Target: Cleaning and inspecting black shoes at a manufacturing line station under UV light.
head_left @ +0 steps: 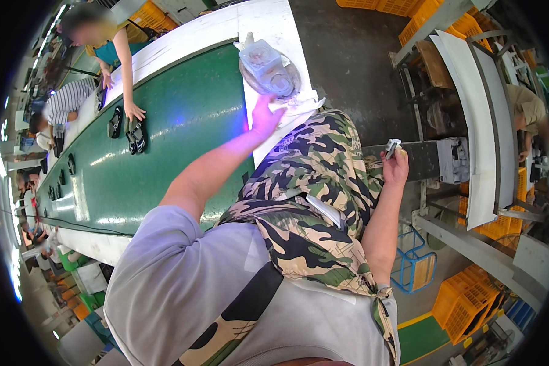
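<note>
The left hand (266,116) reaches out with fingers spread and empty, just short of a clear jar (263,66) standing on the white surface (274,27) beside the green belt (177,122). The right hand (395,166) is closed around a small grey part (392,146), held up near a grey machine (452,160). This looks like a reach for the jar; closing on it calls for a little more stretch forward.

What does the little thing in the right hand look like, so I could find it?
Start at the green belt, then cross the camouflage apron to the right hand, raised at the apron's edge. The small grey part is pinched at its fingertips, pale and shiny, unlike the dark pieces lying on the belt.
</note>
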The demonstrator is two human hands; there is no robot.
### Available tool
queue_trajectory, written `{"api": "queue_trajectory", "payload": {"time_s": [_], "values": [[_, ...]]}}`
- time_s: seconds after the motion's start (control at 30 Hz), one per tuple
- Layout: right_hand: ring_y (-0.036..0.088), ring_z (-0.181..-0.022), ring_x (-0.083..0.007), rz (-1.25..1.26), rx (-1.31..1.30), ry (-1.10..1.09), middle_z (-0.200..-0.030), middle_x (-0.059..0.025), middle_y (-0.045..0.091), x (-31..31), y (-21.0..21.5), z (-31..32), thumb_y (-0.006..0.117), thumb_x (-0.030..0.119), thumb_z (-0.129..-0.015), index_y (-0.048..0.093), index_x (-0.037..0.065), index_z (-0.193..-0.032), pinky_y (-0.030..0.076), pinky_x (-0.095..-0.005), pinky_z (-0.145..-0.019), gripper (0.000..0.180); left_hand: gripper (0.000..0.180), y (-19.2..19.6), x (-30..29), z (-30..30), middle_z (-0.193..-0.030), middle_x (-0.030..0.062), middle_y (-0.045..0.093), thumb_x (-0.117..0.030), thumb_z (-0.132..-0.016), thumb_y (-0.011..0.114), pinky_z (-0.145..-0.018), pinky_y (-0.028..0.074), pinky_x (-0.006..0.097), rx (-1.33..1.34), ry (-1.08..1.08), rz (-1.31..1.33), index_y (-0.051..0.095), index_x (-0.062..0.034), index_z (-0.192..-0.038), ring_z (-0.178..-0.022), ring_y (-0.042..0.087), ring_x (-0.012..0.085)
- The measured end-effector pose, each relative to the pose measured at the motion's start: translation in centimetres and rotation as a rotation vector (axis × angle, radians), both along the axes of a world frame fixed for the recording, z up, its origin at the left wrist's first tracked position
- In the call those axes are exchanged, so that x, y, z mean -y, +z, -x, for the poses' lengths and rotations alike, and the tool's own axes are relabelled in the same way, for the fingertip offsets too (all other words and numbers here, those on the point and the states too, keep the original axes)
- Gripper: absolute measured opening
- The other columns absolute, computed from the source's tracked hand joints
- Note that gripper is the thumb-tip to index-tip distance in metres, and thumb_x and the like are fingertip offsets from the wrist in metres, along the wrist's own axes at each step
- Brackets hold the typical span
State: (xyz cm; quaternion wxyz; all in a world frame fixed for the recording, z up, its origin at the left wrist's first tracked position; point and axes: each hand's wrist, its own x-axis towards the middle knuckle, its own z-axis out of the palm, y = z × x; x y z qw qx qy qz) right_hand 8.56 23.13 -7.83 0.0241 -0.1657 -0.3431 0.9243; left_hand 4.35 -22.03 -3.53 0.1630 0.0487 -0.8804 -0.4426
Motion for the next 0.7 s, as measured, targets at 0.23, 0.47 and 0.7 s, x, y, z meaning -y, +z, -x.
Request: {"api": "queue_trajectory", "payload": {"time_s": [0.23, 0.47, 0.7], "values": [[0.067, -0.094, -0.0262, 0.008, 0.006, -0.001, -0.103, -0.0095, 0.068, 0.3, 0.5, -0.1, 0.067, 0.006, -0.093, 0.060, 0.008, -0.103, 0.056, -0.0492, -0.079, 0.013, 0.088, 2.0, 7.5, 7.9, -0.143, 0.0199, 0.044, -0.028, -0.067, 0.087, -0.112, 0.041, 0.040, 0.090, 0.192, 0.312, 0.046, -0.0029, -0.140, -0.134, 0.046, 0.0356], [0.067, -0.092, -0.0261, 0.001, 0.015, -0.023, -0.101, -0.0093, 0.069, 0.7, 1.0, -0.1, 0.068, 0.007, -0.092, 0.059, 0.008, -0.100, 0.057, -0.0482, -0.079, 0.011, 0.110, 0.2, 10.0, 10.2, -0.149, 0.0202, 0.040, -0.033, -0.059, 0.090, -0.114, 0.039, 0.040, 0.337, 0.198, 0.261, 0.033, -0.0042, -0.148, -0.139, 0.043, 0.0340], [0.068, -0.091, -0.0250, -0.015, 0.020, -0.013, -0.102, -0.0102, 0.069, 1.1, 1.5, -0.1, 0.068, 0.008, -0.092, 0.059, 0.008, -0.099, 0.057, -0.0477, -0.079, 0.011, 0.116, -0.5, 10.5, 11.6, -0.143, 0.0193, 0.049, -0.032, -0.057, 0.090, -0.112, 0.042, 0.040, 0.394, 0.059, 0.158, 0.027, -0.0056, -0.151, -0.131, 0.052, 0.0327]]}}
